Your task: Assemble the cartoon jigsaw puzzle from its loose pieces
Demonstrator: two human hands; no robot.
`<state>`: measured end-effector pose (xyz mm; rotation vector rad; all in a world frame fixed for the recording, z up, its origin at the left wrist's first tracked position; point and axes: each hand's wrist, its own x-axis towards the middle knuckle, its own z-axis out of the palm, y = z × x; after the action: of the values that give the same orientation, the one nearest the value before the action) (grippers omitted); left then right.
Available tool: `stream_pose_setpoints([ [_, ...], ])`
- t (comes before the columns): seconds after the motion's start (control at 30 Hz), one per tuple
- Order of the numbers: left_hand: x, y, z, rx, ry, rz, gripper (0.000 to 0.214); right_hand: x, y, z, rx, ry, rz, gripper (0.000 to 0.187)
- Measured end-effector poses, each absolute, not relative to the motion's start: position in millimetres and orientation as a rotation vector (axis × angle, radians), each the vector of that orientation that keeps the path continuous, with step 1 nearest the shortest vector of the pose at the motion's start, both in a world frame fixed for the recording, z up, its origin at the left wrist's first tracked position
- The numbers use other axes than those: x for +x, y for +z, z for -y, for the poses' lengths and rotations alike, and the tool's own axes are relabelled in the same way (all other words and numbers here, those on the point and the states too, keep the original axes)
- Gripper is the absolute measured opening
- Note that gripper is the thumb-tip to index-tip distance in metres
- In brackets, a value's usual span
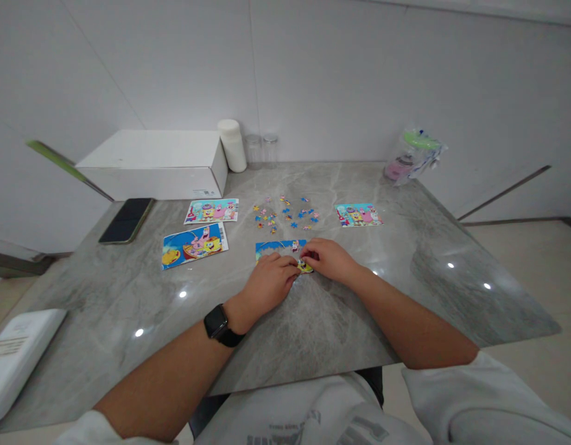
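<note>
A partly assembled cartoon jigsaw puzzle (pixel 280 245) lies on the table in front of me, with blue along its top edge and a yellow character at its lower right. My left hand (pixel 272 281) rests over the lower left of the puzzle, fingers stretched and lying flat, and hides part of it. At the right end, my right hand (pixel 329 259) pinches thumb and forefinger together on a small jigsaw piece, mostly covered by the fingertips. Loose jigsaw pieces (pixel 288 217) are scattered just beyond the puzzle. A blue picture card (pixel 194 245) with cartoon figures lies to the left.
Another picture card (pixel 212 211) lies behind the blue one, and a finished-looking puzzle (pixel 359 215) lies at right. A phone (pixel 126 220), white box (pixel 151 161), white bottle (pixel 232 146), clear jars (pixel 269 151) and bagged green-lidded cup (pixel 413 157) stand farther out. A white packet (pixel 23 355) sits at near left.
</note>
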<state>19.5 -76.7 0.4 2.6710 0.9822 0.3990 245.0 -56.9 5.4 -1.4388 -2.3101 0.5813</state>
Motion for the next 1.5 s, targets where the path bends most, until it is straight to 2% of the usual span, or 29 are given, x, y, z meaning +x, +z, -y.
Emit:
stream_pose_setpoints([
  [0.5,21,3,79,2.665,0.397,-0.998,0.022,247,0,56,-1.405,0.602,2.315,0.013],
  [0.73,22,-4,78,2.679,0.42,-1.015,0.033,254,0,50,-1.485,0.548,2.138,0.011],
  [1.2,23,-6,77,2.658,0.461,-1.026,0.029,256,-10,45,-1.508,0.497,2.187,0.013],
  [1.3,23,-1,78,2.595,0.567,-1.009,0.028,257,-10,45,-1.49,0.478,2.179,0.013],
  [1.5,11,15,62,2.15,1.115,-1.187,0.022,260,-12,41,-1.478,0.434,1.942,0.015],
])
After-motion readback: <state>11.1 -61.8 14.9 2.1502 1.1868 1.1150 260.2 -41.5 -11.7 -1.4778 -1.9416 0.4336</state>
